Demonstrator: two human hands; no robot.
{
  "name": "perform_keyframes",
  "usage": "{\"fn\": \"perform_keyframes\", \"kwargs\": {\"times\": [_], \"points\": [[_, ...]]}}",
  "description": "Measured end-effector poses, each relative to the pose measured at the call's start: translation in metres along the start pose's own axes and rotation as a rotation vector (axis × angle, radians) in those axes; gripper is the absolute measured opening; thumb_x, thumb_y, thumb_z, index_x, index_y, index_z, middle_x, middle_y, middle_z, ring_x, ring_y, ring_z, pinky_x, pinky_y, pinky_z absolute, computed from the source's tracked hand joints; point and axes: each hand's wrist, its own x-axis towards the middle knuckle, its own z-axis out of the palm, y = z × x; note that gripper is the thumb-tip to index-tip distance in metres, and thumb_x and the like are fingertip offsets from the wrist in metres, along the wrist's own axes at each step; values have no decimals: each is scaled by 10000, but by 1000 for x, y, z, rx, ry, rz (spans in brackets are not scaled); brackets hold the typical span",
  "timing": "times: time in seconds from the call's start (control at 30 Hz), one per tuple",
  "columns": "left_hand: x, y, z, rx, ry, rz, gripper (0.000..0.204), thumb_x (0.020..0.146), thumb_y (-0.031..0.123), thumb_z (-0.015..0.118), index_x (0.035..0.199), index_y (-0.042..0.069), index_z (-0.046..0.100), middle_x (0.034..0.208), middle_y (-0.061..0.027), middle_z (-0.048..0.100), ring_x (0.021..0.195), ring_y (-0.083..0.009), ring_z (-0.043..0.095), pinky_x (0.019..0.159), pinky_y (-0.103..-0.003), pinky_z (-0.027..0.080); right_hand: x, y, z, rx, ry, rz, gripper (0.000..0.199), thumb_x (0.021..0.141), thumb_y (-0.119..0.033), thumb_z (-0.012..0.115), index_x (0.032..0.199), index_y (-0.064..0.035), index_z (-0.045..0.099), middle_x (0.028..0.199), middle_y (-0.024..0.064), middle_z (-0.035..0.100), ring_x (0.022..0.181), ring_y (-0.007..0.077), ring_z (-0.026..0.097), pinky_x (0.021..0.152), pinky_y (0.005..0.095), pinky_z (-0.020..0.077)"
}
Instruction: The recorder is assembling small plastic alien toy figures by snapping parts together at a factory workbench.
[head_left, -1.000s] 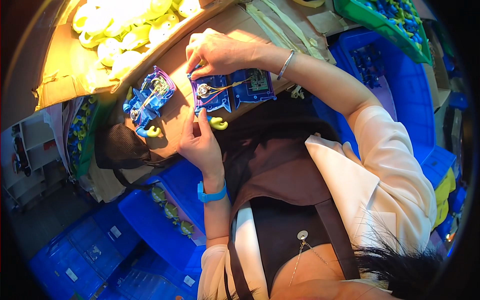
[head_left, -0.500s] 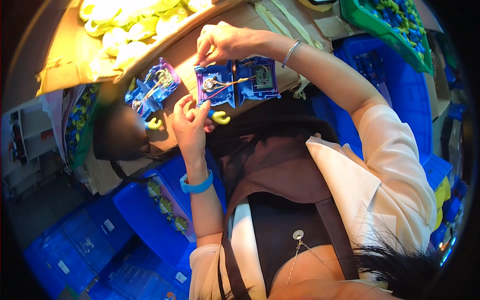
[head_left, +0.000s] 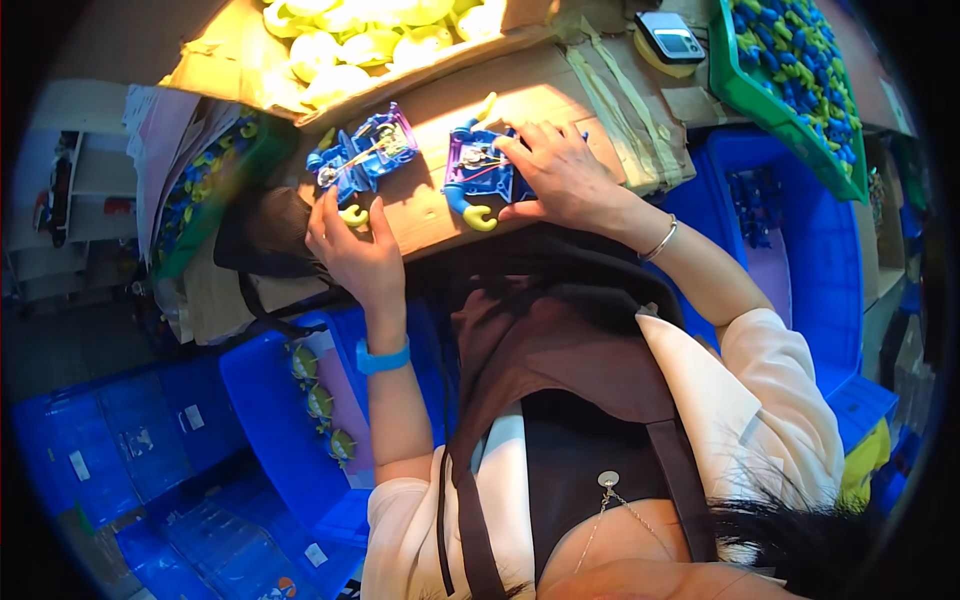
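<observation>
Two opened blue plastic toy shells with wires and small electronics lie on the cardboard work surface. My right hand point(head_left: 568, 178) lies across the right half of the right-hand shell point(head_left: 482, 165), thumb along its lower edge and fingers over the top, hiding much of that half. Blue-and-yellow toy arms stick out from this shell: an upper one point(head_left: 480, 112) and a lower one with a hooked yellow end point(head_left: 477, 212). My left hand point(head_left: 352, 245) is at the near end of the other shell point(head_left: 370, 155), thumb and fingers apart around a yellow hooked piece point(head_left: 353, 215).
A lit cardboard box point(head_left: 375, 45) of yellow parts stands at the back. Green crates of blue-and-yellow pieces are at the far right point(head_left: 725, 75) and left. Blue bins point(head_left: 835, 260) flank me, one holding round green parts point(head_left: 318, 400). A phone-like device point(head_left: 670, 38) lies at the back right.
My right hand has moved from the right-hand shell's upper left corner onto its right half. My left hand has left that shell's lower arm and reached left to the other shell. The view has shifted.
</observation>
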Motion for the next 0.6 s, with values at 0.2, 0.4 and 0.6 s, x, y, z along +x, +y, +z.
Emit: {"fn": "perform_keyframes", "kwargs": {"times": [0.2,0.4,0.6], "points": [[22,-41,11,-10,26,94,568,775,169,763,1254,-17,522,1246,-189,537,1176,-351,504,1022,-420,392,11,9,-5,159,-84,-52,551,666,-391,811,1073,-78,612,1283,163,506,1179,370,482,1002,470,370],[25,-56,-8,-250,78,-37,512,821,132,713,1257,-33,502,1281,-196,518,1210,-353,487,1020,-431,401,92,-39,-11,251,181,-387,459,659,-373,817,986,-119,620,1251,109,506,1123,336,517,906,453,406],[45,-79,-35,-283,216,-62,432,881,127,651,1258,-24,506,1266,-181,551,1158,-330,546,927,-419,486,177,-63,46,391,40,-369,508,645,-418,818,993,-92,641,1262,97,484,1099,330,515,891,452,444]]}}
